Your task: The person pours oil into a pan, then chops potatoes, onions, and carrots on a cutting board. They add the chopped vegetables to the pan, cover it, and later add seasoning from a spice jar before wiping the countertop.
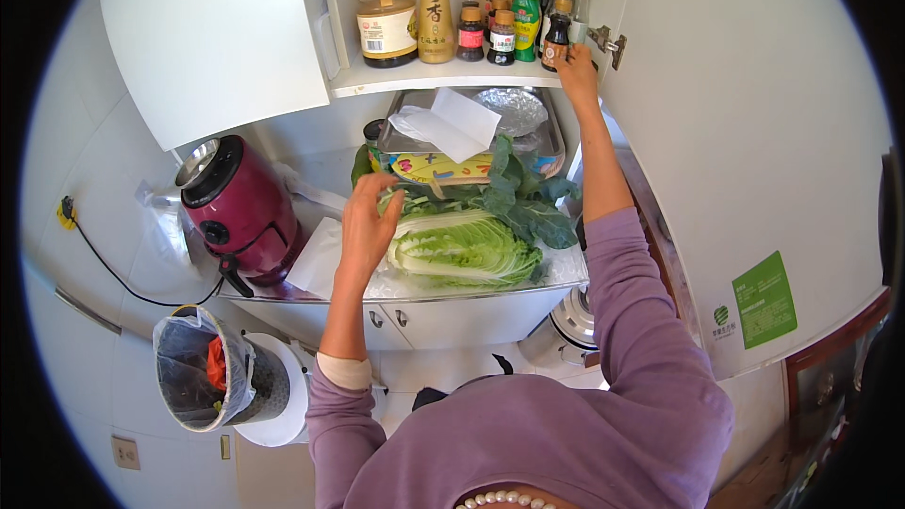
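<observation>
My right hand reaches up to the cabinet shelf. Its fingers are at the lower right side of a small dark sauce bottle with a tan cap, at the shelf's front edge. Part of the bottle's base is hidden by the fingers. My left hand hovers above the counter with fingers apart and nothing in it. Just right of it lies a napa cabbage, with dark leafy greens behind. Along the shelf stand a large handled jug, a sesame oil bottle and a green bottle with a yellow cap.
A maroon air fryer stands left on the counter. Behind the greens is a metal tray with white paper and foil. Open cabinet doors flank me, left and right. A lined trash bin sits lower left.
</observation>
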A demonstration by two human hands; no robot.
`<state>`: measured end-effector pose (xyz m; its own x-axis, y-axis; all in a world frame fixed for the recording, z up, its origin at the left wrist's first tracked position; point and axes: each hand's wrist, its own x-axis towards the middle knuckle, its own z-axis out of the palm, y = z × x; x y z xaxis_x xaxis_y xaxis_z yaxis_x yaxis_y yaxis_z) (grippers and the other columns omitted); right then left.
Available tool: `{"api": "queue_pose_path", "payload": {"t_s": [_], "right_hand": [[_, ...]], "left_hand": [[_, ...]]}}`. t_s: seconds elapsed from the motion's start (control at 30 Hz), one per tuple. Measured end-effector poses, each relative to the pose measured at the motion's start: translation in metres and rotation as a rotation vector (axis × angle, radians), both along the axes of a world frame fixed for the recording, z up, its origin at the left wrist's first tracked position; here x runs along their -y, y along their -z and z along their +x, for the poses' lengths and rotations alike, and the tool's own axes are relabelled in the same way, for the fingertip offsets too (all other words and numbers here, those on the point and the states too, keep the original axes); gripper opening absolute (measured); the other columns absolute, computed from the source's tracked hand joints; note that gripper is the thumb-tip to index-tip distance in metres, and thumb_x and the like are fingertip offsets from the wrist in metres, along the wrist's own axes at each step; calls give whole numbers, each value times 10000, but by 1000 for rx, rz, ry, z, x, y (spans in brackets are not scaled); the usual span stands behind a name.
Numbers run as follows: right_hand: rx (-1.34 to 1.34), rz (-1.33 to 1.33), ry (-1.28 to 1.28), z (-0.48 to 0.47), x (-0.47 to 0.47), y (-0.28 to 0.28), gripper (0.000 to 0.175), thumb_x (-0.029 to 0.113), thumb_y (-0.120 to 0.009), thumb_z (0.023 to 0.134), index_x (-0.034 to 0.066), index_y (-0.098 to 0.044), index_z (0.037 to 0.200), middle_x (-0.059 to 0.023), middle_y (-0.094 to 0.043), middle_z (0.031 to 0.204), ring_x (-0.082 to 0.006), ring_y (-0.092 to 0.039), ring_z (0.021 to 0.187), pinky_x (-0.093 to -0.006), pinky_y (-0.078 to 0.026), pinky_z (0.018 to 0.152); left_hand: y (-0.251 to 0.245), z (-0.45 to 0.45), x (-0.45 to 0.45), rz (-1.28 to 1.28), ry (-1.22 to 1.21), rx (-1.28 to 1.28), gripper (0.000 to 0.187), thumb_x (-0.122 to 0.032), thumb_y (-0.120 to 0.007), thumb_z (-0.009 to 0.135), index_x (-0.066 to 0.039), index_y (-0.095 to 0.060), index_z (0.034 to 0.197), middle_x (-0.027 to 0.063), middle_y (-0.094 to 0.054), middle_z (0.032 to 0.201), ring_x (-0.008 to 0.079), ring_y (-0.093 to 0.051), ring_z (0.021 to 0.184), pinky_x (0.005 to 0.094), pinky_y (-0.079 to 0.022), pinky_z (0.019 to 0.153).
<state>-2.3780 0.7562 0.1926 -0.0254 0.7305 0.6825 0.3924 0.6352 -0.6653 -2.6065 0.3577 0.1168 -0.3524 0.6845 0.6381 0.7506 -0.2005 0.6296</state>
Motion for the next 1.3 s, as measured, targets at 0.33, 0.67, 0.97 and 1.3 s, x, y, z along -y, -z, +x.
{"api": "queue_pose_path", "payload": {"t_s": [0.33,0.67,0.97,1.3], "right_hand": [[80,-31,69,1,14,-7,638,346,-775,770,-18,-521,1229,-218,-688,1109,-370,-653,1066,-438,-494,920],[101,52,214,-7,12,0,653,267,-831,765,-57,-521,1239,-179,-692,1093,-241,-680,986,-345,-526,876],[49,101,-42,-43,53,-10,514,197,-759,833,-42,-519,1219,-185,-680,1112,-258,-682,1003,-348,-532,865],[362,-55,380,-106,65,-22,760,599,-751,718,29,-580,1191,-186,-668,1118,-354,-658,1044,-469,-517,861]], "left_hand": [[-54,-26,-77,131,-134,-348,260,-121,-673,869,-21,-614,1101,178,-591,1252,378,-550,1155,420,-453,960],[-50,-84,-102,180,-131,-433,274,-95,-689,835,-15,-624,1088,175,-599,1199,373,-551,1121,428,-461,948],[-56,-106,-114,287,-178,-522,236,-66,-718,785,-7,-658,1006,152,-609,1109,341,-568,1078,422,-471,922],[-53,-115,-118,211,-168,-462,153,-108,-712,803,-54,-660,936,62,-626,1164,282,-573,1115,401,-517,858]]}}
